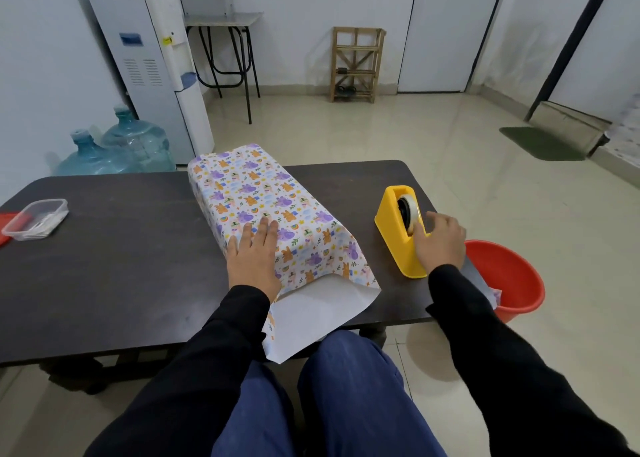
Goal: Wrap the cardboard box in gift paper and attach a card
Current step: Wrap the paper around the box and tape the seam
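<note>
The box lies lengthwise on the dark table (121, 266), covered by patterned gift paper (263, 193) with purple and orange animals; the cardboard itself is hidden. The paper's near end hangs open past the table edge, showing its white inside (311, 321). My left hand (254, 259) presses flat on the paper's top near end, fingers straight. My right hand (440, 242) rests on the yellow tape dispenser (398, 235) to the right of the box, fingers curled at the tape roll (410, 214). Whether it pinches tape I cannot tell.
A clear plastic container (34, 219) with small items sits at the table's far left, beside something red at the edge. A red bucket (509, 276) stands on the floor right of the table. Water bottles (114, 152) and a dispenser stand behind.
</note>
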